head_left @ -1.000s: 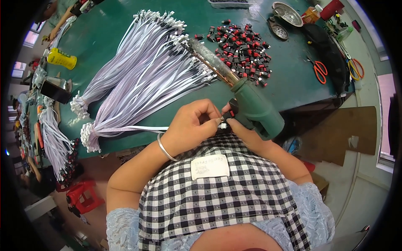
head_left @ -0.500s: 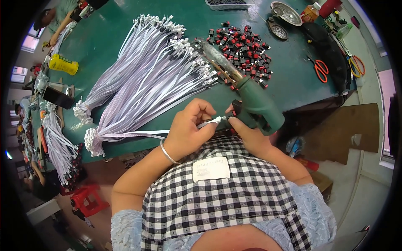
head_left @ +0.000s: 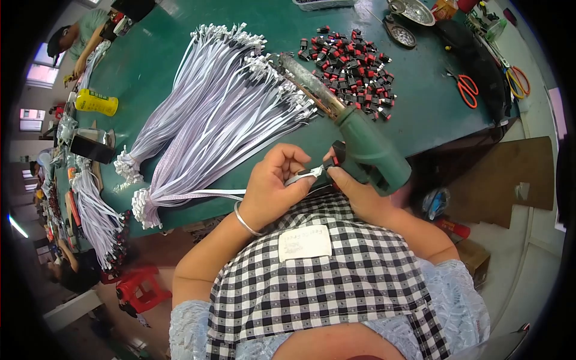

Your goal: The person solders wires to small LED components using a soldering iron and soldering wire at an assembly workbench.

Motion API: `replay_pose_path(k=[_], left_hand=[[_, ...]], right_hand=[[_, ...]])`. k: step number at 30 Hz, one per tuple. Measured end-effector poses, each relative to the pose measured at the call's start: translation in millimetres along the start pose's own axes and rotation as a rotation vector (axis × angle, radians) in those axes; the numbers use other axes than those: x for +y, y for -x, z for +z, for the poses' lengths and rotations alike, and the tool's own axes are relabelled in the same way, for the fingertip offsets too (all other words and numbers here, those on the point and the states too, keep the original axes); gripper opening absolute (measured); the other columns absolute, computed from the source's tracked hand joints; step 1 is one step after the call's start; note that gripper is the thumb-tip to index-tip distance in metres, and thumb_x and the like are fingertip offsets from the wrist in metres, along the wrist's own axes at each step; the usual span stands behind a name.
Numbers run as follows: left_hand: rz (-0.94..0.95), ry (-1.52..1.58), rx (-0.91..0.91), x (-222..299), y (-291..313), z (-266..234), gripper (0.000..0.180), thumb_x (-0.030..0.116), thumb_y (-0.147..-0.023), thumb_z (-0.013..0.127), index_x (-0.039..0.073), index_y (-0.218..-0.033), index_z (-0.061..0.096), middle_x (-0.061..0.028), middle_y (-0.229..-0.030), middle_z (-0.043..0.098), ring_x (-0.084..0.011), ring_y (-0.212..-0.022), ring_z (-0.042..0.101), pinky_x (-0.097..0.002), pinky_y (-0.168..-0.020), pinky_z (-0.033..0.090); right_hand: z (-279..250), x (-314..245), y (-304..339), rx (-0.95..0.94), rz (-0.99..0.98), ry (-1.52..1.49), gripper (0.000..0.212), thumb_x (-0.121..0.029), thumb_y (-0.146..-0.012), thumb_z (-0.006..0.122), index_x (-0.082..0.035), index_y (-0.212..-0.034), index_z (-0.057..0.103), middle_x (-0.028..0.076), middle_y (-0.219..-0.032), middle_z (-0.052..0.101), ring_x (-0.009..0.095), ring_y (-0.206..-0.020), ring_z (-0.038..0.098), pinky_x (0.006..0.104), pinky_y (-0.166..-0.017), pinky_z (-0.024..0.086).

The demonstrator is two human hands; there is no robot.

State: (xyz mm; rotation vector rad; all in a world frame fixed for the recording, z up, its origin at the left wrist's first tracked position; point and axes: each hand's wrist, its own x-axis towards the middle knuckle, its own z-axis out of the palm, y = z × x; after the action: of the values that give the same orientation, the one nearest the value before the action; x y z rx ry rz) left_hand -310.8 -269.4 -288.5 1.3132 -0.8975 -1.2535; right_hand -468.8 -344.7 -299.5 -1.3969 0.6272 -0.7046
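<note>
My left hand pinches the end of a white flat cable, which trails left to the bundle. My right hand has a small black-and-red connector between thumb and fingers. The cable's white tip meets or nearly meets this connector; their exact contact is too small to tell. A green-handled soldering gun lies across the view just beyond my right hand, hiding part of it. Its metal barrel points up-left. Whether any right fingers touch the handle is hidden.
Bundled white cables spread over the green table. Black-and-red connectors lie piled beyond the soldering gun. Orange-handled scissors, a metal dish and a yellow bottle stand around. A person works at the far left.
The whole view has shifted slightly, moving the table items a little right. The cable tip and the connector appear closer together between my hands. Both hands keep their grips.
</note>
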Motion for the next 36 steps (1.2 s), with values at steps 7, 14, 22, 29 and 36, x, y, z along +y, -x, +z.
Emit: replay_pose_path(k=[7, 14, 22, 29, 36], left_hand=[[0.128, -0.096, 0.008, -5, -2, -6, 0.017, -0.007, -0.074, 0.056, 0.000, -0.087, 0.047, -0.0008, -0.081, 0.048, -0.0038, -0.068, 0.045, -0.0165, -0.056, 0.038], [-0.064, 0.147, -0.062, -4, 1, -9, 0.016, -0.007, -0.076, 0.054, 0.002, -0.087, 0.048, 0.0009, -0.080, 0.045, -0.0025, -0.061, 0.041, -0.0158, -0.052, 0.034], [0.025, 0.291, -0.052, -5, 1, -12, 0.011, -0.001, -0.080, 0.049, 0.006, -0.087, 0.044, -0.0030, -0.085, 0.045, -0.0047, -0.064, 0.040, -0.0178, -0.054, 0.035], [0.203, 0.184, -0.067, -14, -7, -1, 0.037, -0.009, -0.066, 0.059, 0.007, -0.092, 0.039, -0.0038, -0.090, 0.039, -0.0057, -0.076, 0.036, -0.0175, -0.055, 0.035], [0.408, -0.474, -0.075, -15, -6, -8, 0.036, -0.004, -0.070, 0.062, 0.007, -0.101, 0.048, -0.0057, -0.097, 0.038, -0.0067, -0.071, 0.042, -0.0189, -0.057, 0.038]], right_hand=[[0, 4, 1, -0.007, 0.043, -0.065, 0.017, -0.006, -0.082, 0.056, -0.004, -0.099, 0.053, 0.001, -0.088, 0.053, 0.009, -0.083, 0.051, 0.0247, -0.075, 0.042], [0, 17, -2, 0.040, -0.083, 0.082, 0.016, -0.008, -0.079, 0.060, -0.004, -0.095, 0.056, 0.001, -0.085, 0.054, 0.009, -0.078, 0.051, 0.0242, -0.069, 0.042], [6, 6, -3, 0.079, -0.011, -0.001, 0.018, -0.009, -0.078, 0.061, -0.004, -0.094, 0.057, 0.001, -0.085, 0.057, 0.009, -0.076, 0.053, 0.0254, -0.069, 0.044], [-1, -2, -4, 0.114, 0.192, -0.121, 0.019, -0.007, -0.080, 0.060, -0.004, -0.098, 0.055, 0.001, -0.091, 0.058, 0.008, -0.085, 0.055, 0.0240, -0.075, 0.044], [0, -2, -4, 0.113, 0.152, -0.130, 0.019, -0.007, -0.081, 0.059, -0.005, -0.099, 0.055, 0.001, -0.093, 0.059, 0.007, -0.087, 0.055, 0.0238, -0.078, 0.044]])
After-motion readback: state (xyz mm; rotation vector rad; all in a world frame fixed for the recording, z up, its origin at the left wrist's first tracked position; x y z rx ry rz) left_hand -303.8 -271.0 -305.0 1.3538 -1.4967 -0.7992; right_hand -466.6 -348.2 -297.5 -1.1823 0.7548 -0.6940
